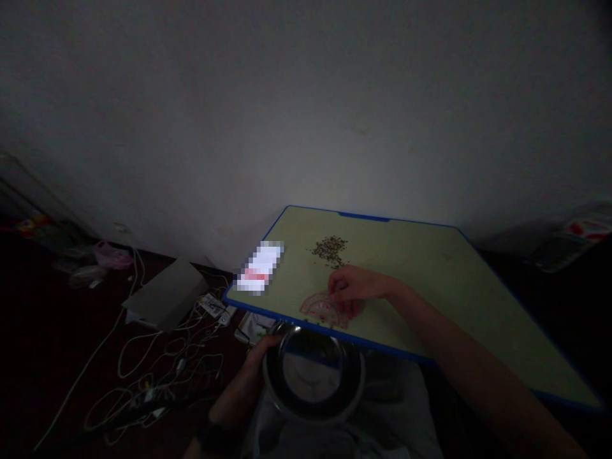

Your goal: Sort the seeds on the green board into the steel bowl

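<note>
Along the near edge of the tabletop (430,274), the right hand (351,287) curls over a clear protractor (316,307), whether gripping I can't tell; just below, the left hand (257,362) grips a metal bowl (310,408).

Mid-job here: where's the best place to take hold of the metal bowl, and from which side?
Probably the left rim of the metal bowl, coming from the left, where the left hand holds it. The round, open mouth offers a rim to pinch there, while the tabletop edge covers part of the far rim.
</note>
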`<state>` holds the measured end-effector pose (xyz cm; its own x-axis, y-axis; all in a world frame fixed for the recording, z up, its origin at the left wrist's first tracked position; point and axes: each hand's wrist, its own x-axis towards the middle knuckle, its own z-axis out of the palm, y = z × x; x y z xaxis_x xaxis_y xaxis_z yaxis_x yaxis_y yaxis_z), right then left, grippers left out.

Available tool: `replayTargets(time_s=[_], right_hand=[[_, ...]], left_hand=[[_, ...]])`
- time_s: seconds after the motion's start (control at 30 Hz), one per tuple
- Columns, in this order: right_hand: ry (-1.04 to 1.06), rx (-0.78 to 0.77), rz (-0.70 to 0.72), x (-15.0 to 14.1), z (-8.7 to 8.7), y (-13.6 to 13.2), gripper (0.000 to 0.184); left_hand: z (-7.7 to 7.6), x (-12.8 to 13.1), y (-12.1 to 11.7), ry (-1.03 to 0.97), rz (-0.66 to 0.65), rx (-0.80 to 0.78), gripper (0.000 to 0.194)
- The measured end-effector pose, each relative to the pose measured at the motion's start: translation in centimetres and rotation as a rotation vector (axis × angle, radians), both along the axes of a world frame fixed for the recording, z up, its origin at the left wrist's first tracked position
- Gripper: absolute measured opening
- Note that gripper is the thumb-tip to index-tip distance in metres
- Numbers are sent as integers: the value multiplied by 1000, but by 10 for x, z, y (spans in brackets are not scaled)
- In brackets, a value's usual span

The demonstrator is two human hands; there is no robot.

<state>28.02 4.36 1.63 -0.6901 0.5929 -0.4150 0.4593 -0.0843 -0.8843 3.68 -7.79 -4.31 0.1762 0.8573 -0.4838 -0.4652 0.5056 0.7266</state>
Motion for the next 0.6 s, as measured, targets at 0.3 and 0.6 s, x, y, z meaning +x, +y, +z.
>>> replayTargets(time_s=[0.3,0.6], right_hand=[[43,-31,39,-8,-4,-6,25],[116,150,-76,3,4,4,26]], left_hand=[[5,2,1,29,17,-19,8],[20,6,-4,58,46,12,10]])
